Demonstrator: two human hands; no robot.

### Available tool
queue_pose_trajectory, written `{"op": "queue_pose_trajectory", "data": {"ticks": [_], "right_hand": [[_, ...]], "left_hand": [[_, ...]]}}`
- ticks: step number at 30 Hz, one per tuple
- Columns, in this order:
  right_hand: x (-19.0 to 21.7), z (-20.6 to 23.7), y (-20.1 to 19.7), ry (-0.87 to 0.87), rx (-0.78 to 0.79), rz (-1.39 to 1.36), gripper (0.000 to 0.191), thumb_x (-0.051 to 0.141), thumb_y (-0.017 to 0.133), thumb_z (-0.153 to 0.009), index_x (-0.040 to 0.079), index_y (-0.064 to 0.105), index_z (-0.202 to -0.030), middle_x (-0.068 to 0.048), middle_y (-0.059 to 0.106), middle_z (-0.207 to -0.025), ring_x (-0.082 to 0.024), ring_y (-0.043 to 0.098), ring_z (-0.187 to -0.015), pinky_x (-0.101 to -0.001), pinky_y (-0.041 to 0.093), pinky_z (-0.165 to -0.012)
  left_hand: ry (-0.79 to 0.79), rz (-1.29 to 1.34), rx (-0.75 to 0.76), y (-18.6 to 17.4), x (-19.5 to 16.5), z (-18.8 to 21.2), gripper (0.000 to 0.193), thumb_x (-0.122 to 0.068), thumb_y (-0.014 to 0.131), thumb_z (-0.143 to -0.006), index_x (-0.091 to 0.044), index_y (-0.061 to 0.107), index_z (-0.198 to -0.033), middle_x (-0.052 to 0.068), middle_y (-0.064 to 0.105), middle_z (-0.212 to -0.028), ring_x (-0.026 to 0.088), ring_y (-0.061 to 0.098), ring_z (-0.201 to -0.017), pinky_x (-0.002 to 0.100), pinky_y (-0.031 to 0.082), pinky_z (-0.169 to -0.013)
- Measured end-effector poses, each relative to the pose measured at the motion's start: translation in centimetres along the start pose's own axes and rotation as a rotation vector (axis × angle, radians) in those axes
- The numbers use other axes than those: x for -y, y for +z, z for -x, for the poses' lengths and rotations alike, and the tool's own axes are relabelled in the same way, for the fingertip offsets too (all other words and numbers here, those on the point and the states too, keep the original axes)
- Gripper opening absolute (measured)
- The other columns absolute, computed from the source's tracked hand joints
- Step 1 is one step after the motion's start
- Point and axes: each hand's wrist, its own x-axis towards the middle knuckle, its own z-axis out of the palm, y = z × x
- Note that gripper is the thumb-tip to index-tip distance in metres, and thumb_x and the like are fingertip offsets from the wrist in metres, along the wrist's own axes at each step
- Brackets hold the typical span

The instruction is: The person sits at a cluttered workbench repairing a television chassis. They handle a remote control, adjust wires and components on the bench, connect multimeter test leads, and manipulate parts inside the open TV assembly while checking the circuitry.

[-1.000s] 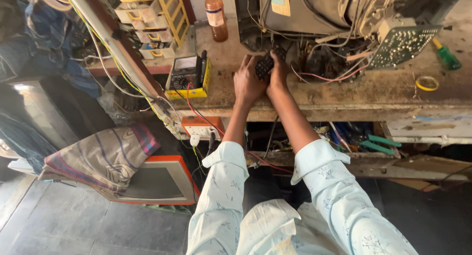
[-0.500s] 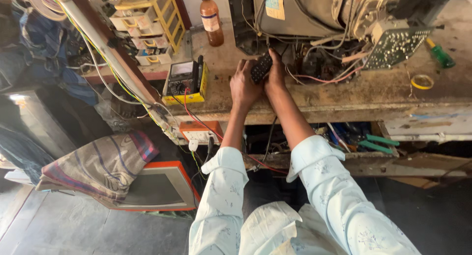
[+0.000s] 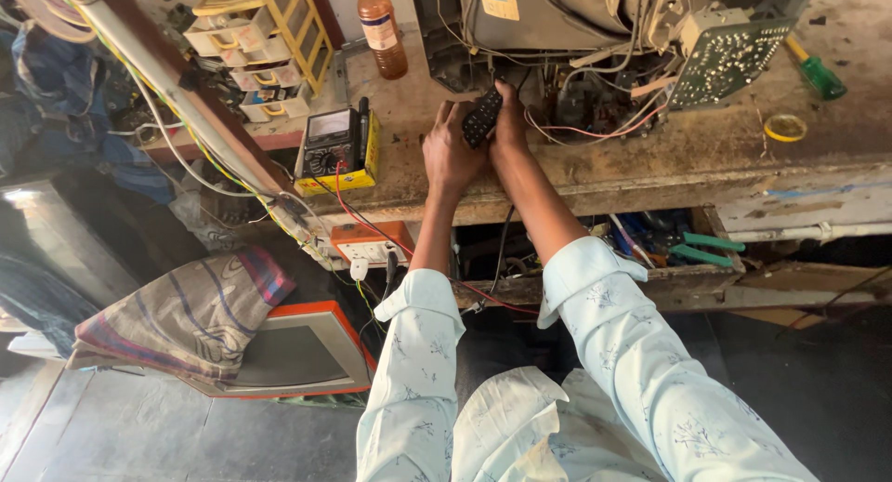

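Observation:
Both of my hands reach over a worn workbench [image 3: 650, 166] and hold a small black remote control [image 3: 482, 118] between them. My left hand [image 3: 450, 152] wraps its lower end from the left. My right hand [image 3: 509, 124] presses against its right side. Right behind the remote stands an opened old television [image 3: 567, 17] with loose wires and a green circuit board [image 3: 727, 59] hanging at its right.
A yellow multimeter [image 3: 336, 150] lies left of my hands, with a brown bottle [image 3: 382, 31] and a small yellow drawer unit [image 3: 265, 36] behind it. A green-handled screwdriver [image 3: 818, 73] and a tape roll [image 3: 786, 127] lie at right. Below stand a power strip [image 3: 372, 248], an orange-framed television set [image 3: 297, 352] and green-handled pliers [image 3: 701, 250].
The view has shifted slightly; my hands keep holding the remote at the same spot before the opened television.

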Motion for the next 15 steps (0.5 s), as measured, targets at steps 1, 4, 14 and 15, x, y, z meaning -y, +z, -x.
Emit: {"op": "queue_pose_trajectory", "data": {"ticks": [1,4,14,15], "right_hand": [[-0.01,-0.07,0.0,-0.01,-0.012,0.016,0.03,0.038,0.071,-0.087,0.01,0.062,-0.084,-0.005,0.067,-0.072,-0.02,0.067,-0.064,-0.0355,0.056,-0.063],[0.01,-0.18,0.11,-0.024,-0.044,0.004,0.028,0.037,0.072,-0.086,0.011,0.062,-0.082,-0.004,0.066,-0.071,-0.02,0.067,-0.062,-0.0355,0.055,-0.061],[0.39,0.53,0.33,0.032,-0.106,-0.002,0.029,0.039,0.076,-0.084,0.013,0.064,-0.091,-0.001,0.064,-0.079,-0.016,0.065,-0.071,-0.0339,0.054,-0.067],[0.39,0.56,0.33,0.037,-0.11,0.0,0.03,0.039,0.076,-0.085,0.013,0.064,-0.092,-0.001,0.063,-0.08,-0.016,0.064,-0.072,-0.034,0.054,-0.067]], "left_hand": [[-0.008,-0.003,0.008,0.06,0.05,0.0,0.042,-0.022,0.081,-0.079,-0.015,0.066,-0.117,0.01,0.066,-0.113,0.04,0.069,-0.098,0.052,0.054,-0.078],[-0.002,0.003,0.001,0.2,0.22,0.0,0.042,-0.022,0.082,-0.078,-0.015,0.066,-0.117,0.01,0.066,-0.113,0.04,0.069,-0.097,0.051,0.054,-0.079],[-0.018,-0.019,0.02,0.18,0.1,0.01,0.049,-0.015,0.084,-0.072,-0.014,0.067,-0.118,0.01,0.066,-0.112,0.039,0.069,-0.097,0.05,0.055,-0.078],[-0.014,-0.015,0.014,0.18,0.11,0.01,0.049,-0.016,0.084,-0.073,-0.014,0.067,-0.118,0.01,0.066,-0.112,0.039,0.07,-0.097,0.05,0.055,-0.078]]}}
